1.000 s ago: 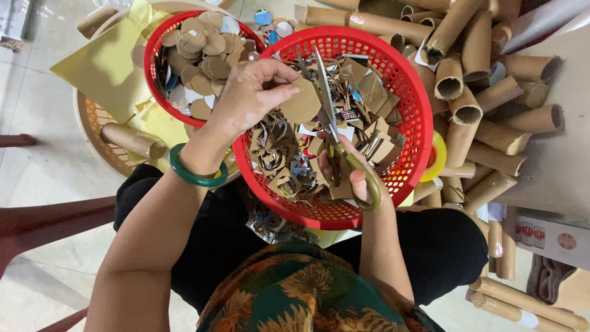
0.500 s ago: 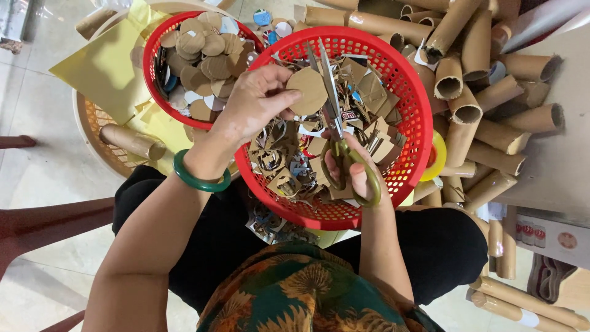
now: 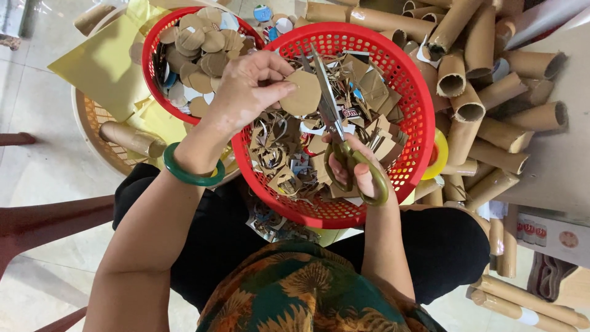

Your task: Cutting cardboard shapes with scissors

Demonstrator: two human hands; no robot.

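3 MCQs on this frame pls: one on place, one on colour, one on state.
1. Where does the cardboard disc sit?
A. over the near red basket
B. on the floor
C. inside a tube

2. What colour is the bangle on the left wrist?
A. red
B. green
C. white

3. What does the right hand hold?
A. nothing
B. a cardboard tube
C. scissors

Answers:
1 A: the left hand pinches the disc above the basket of scraps.
2 B: the ring on the wrist is plainly green.
3 C: the fingers pass through the yellow-green handles, blades at the disc's edge.
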